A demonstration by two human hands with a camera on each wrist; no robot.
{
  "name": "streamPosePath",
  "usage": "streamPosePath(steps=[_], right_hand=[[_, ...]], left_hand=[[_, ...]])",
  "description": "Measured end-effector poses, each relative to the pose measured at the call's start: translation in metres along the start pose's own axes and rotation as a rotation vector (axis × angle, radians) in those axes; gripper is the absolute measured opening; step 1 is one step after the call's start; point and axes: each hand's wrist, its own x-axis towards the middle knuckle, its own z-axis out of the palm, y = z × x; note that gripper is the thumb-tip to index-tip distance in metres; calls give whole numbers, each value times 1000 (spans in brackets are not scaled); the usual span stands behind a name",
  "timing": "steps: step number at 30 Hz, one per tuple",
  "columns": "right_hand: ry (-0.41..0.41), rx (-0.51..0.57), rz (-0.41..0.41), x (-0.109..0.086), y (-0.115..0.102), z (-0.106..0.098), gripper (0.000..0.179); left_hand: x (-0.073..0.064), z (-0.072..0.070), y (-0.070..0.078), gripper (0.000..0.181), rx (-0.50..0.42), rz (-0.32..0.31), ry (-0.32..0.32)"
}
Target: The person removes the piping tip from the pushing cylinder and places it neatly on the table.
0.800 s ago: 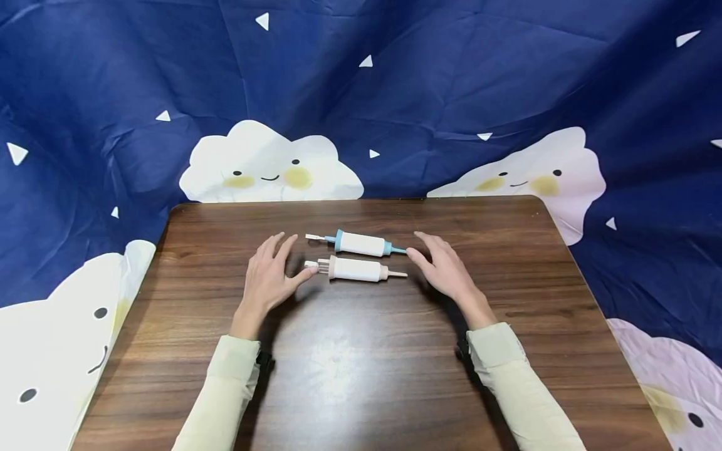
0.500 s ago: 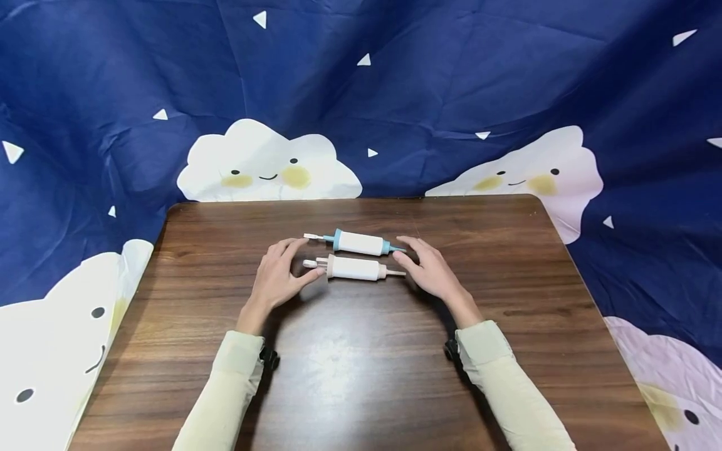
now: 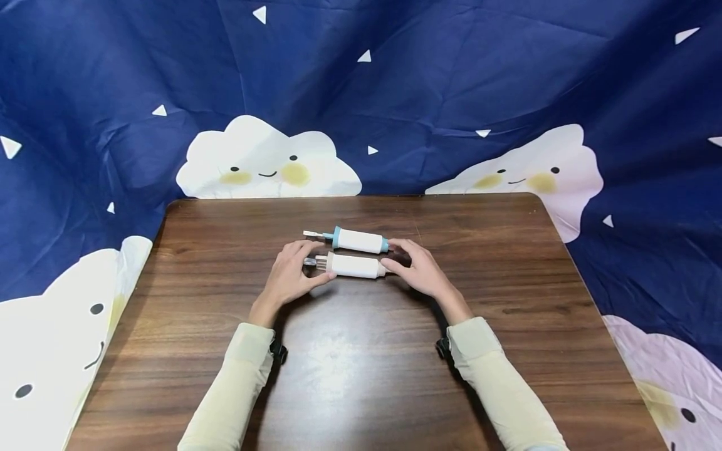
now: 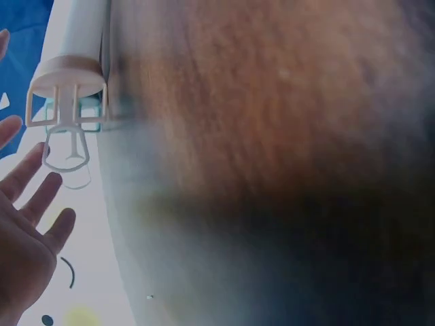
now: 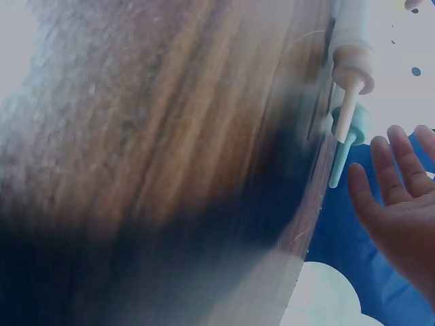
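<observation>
Two syringes lie on their sides on the desk [image 3: 361,401], closer to its far edge than the hands' wrists are and roughly midway between its left and right edges. The blue syringe [image 3: 359,240] is nearer the far edge; the beige syringe [image 3: 354,265] lies just beside it on the near side, almost parallel. Both have white barrels, with plungers toward the desk's left edge and nozzles toward its right edge.

The left hand [image 3: 289,274] is around the plunger end of the beige syringe, thumb and fingers wide apart, the thumb tip by the flange. In the left wrist view the fingers are spread beside the plunger ring [image 4: 66,163]; whether any touch it, I cannot tell. The right hand [image 3: 418,269] is at the nozzle ends, thumb and forefinger apart; the right wrist view shows its fingers loosely extended beside the beige nozzle [image 5: 349,112], not wrapped round it.

Pale sleeves [image 3: 234,388] cover both forearms. Beyond the far edge hangs a navy cloth [image 3: 395,88] printed with smiling clouds [image 3: 267,160].
</observation>
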Motion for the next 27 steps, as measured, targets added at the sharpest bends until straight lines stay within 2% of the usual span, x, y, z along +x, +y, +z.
streamPosePath(steps=[14,18,23,27], right_hand=[[-95,-38,27,6,6,12,55],[-120,-33,16,8,6,15,57],[-153,-30,7,10,7,18,61],[-176,-45,19,12,10,21,60]], left_hand=[[7,4,0,80,62,32,-55],[8,5,1,81,50,15,-81],[10,7,1,80,17,-10,-82],[11,9,3,80,-14,-36,-121]])
